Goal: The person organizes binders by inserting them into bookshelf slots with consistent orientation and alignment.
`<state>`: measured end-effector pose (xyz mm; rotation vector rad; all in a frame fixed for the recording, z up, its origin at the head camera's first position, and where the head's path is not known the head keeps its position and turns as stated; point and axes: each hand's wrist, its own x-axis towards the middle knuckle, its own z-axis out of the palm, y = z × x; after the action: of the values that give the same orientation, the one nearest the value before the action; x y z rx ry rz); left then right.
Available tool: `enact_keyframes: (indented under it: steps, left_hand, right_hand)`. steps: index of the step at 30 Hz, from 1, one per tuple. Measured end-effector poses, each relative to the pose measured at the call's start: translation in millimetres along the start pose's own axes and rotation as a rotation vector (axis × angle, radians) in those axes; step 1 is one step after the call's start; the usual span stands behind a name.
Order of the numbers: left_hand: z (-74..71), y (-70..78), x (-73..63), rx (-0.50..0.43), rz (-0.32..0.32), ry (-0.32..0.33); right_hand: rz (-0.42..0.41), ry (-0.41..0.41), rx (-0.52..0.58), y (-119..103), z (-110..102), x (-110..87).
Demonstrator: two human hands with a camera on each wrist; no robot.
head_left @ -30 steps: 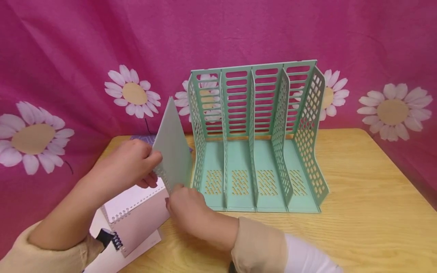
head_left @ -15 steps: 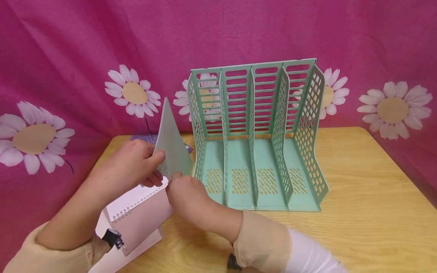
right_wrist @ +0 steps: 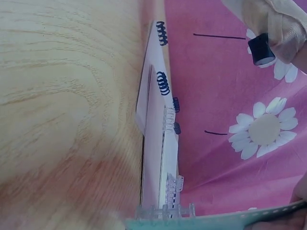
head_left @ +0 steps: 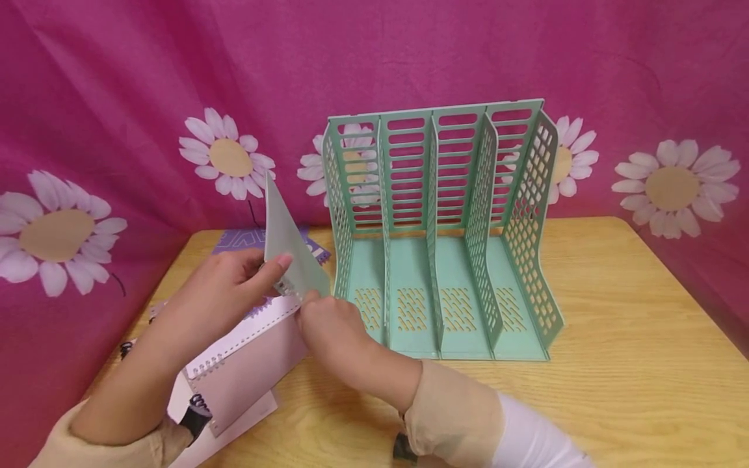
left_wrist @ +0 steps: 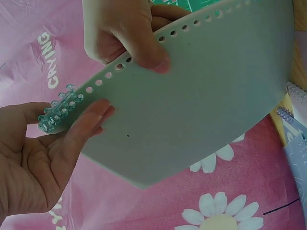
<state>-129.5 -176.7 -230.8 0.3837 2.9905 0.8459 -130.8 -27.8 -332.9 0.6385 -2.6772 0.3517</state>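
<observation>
A pale green loose-leaf notebook (head_left: 287, 244) stands tilted between my hands, its punched spine edge towards me. My left hand (head_left: 225, 279) pinches the upper part of that edge, beside clear rings (left_wrist: 60, 112) in the left wrist view. Lower down, my right hand (head_left: 333, 325) grips the same edge, with its thumb flat on the cover in the left wrist view. Beneath my hands lies a pink ring-bound notebook (head_left: 251, 377) with a row of punched holes. A mint-green four-slot file rack (head_left: 409, 260) stands upright to the right.
Purple notebooks (head_left: 316, 247) lie behind my left hand. A pale sheet or cover (head_left: 260, 413) sticks out under the pink notebook. The wooden table (head_left: 620, 325) extends right of the rack. A pink curtain (head_left: 445, 52) with daisies hangs behind.
The green notebook's top corner has swung left and slightly down, uncovering more of the purple notebooks. My right hand has moved a little up and to the right, still gripping the notebook.
</observation>
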Motion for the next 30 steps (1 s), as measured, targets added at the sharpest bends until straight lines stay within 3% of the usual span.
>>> enact_keyframes:
  steps: [6, 16, 24, 30]
  left_hand:
    - [4.3, 2.2, -2.1, 0.019, 0.015, 0.019]
    - [8.0, 2.5, -2.6, 0.007, -0.014, 0.019]
    - [9.4, 4.4, -0.7, 0.028, 0.008, 0.037]
    - [10.2, 5.7, 0.3, 0.043, 0.009, 0.04]
  right_hand:
    - [0.017, -0.014, 0.014, 0.3, -0.2, -0.4]
    - [-0.01, -0.006, -0.016, 0.1, 1.4, -1.1]
    - [-0.018, 0.034, -0.032, -0.2, -1.7, 0.3]
    - [0.023, -0.053, -0.003, -1.6, -6.8, -0.8]
